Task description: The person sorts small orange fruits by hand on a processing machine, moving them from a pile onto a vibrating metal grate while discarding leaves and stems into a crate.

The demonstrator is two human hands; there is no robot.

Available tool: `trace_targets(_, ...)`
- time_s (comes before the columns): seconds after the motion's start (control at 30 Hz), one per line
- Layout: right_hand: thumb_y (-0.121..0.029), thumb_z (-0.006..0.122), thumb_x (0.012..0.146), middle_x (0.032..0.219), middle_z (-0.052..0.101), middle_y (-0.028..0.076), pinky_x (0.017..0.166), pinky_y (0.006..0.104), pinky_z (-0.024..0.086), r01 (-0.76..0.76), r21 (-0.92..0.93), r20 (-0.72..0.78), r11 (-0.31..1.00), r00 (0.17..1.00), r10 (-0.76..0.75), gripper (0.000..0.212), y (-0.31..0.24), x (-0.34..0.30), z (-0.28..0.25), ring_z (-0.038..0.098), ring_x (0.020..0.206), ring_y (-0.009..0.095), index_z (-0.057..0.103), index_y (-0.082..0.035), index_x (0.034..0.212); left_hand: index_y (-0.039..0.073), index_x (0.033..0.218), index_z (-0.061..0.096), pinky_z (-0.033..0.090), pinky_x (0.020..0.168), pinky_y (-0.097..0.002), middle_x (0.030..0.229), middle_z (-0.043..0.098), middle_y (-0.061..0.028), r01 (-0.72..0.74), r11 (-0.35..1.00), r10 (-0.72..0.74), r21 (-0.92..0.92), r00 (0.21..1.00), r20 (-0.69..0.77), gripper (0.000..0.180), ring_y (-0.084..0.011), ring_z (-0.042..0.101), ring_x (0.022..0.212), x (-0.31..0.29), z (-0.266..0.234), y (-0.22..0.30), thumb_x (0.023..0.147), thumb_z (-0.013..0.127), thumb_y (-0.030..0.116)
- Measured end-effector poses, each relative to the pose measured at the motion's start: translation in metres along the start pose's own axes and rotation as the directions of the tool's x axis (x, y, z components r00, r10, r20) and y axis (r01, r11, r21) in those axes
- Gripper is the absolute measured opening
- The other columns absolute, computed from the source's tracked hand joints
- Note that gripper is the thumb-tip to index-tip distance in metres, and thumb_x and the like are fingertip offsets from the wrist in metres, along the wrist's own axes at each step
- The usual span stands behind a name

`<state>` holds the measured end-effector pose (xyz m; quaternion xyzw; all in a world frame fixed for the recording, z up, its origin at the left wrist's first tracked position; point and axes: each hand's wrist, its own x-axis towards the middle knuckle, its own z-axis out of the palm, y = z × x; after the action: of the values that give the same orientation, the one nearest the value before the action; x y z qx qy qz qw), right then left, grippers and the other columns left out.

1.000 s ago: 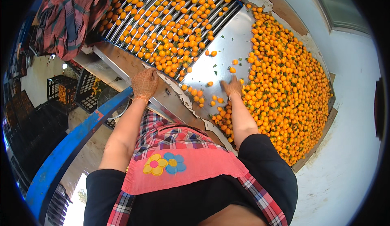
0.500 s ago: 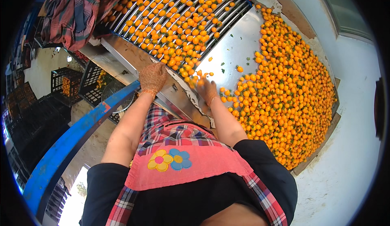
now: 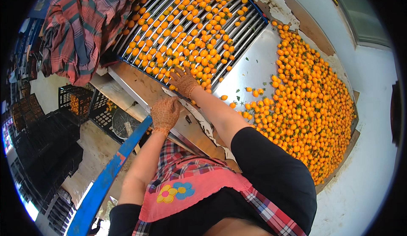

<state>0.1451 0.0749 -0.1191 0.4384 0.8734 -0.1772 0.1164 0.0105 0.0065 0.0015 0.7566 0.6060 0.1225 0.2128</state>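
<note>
My right hand [image 3: 183,83], in a brown patterned glove, reaches onto the near edge of a metal roller rack [image 3: 142,64]. Its fingers are spread and touch orange cherry tomatoes [image 3: 205,61] that lie scattered over the rollers. Beside the end of a blue bar [image 3: 111,168], my left hand [image 3: 164,114] rests closed at the frame's edge, in a matching glove. What its curled fingers hold, if anything, is hidden. To the right a big heap of orange cherry tomatoes [image 3: 313,108], some with green stems, covers much of a shiny metal sheet [image 3: 243,68].
A plaid cloth [image 3: 82,28] hangs over the rack's left side. Black crates [image 3: 76,101] stand below on the left, one with tomatoes in it. A wooden board [image 3: 135,81] runs between me and the rollers. A white wall [image 3: 373,108] closes off the right.
My right hand has moved left and forward from the metal sheet onto the roller edge, its fingers now spread. My left hand stays by the blue bar. The view has shifted slightly.
</note>
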Motion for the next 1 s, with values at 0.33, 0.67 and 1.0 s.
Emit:
trace_targets(0.33,-0.038,0.055,0.088,0.140,0.037,0.011,0.101,0.0561,0.027,-0.665,0.009,-0.149,0.747,0.738,0.658,0.047,0.160,-0.059,0.032,0.029,0.133,0.030,0.046,-0.024,0.132,0.013,0.090,0.068,0.050,0.064,-0.0437,0.073,0.063,-0.0105,-0.068,0.994,0.059,-0.082,0.992,-0.107,0.014,-0.0315,0.061,0.070,-0.005,0.010,-0.008,0.076,0.065,0.014)
trace_targets(0.67,-0.045,0.052,0.092,0.150,0.031,0.002,0.111,0.0583,0.019,-0.148,0.018,-0.137,0.989,0.979,0.149,0.056,0.114,0.069,-0.040,0.028,0.138,0.028,0.032,-0.029,0.142,0.013,0.088,0.065,0.048,0.062,-0.0450,0.074,0.063,-0.0105,-0.019,1.000,0.018,-0.018,1.000,-0.021,0.013,-0.0330,0.060,0.069,-0.002,0.002,-0.003,0.074,0.065,0.012)
trace_targets(1.0,-0.040,0.044,0.092,0.154,0.022,0.010,0.106,0.0623,0.024,-0.791,0.306,0.005,0.530,0.558,0.830,0.058,0.162,0.012,-0.019,0.023,0.139,0.035,0.031,-0.021,0.145,0.013,0.088,0.066,0.048,0.064,-0.0445,0.076,0.064,-0.0106,0.005,1.000,-0.006,-0.021,1.000,-0.022,0.014,-0.0333,0.061,0.070,-0.004,0.003,-0.002,0.074,0.064,0.012)
